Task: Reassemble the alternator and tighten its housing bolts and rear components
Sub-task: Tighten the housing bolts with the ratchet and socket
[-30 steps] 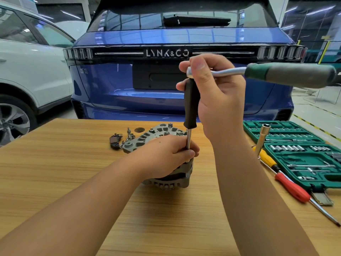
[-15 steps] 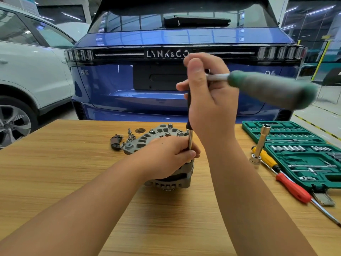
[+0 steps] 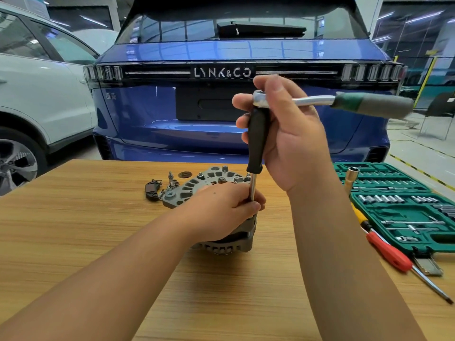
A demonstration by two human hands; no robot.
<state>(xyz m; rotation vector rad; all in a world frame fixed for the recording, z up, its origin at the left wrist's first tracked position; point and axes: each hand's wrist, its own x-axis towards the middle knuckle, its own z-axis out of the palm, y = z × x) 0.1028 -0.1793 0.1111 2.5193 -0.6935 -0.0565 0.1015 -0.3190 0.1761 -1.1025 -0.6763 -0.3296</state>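
Steadily, left hand (image 3: 229,207) clamps the alternator (image 3: 221,232) against turning while right hand (image 3: 290,134) grasps the ratchet (image 3: 320,100) over a housing bolt

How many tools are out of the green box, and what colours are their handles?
Black-handled driver, under the ratchet: 1
Ratchet, green and grey handle: 1
Yellow-handled screwdriver: 1
Red-handled screwdriver: 1
Plain silver socket piece, no handle: 1
Total: 5
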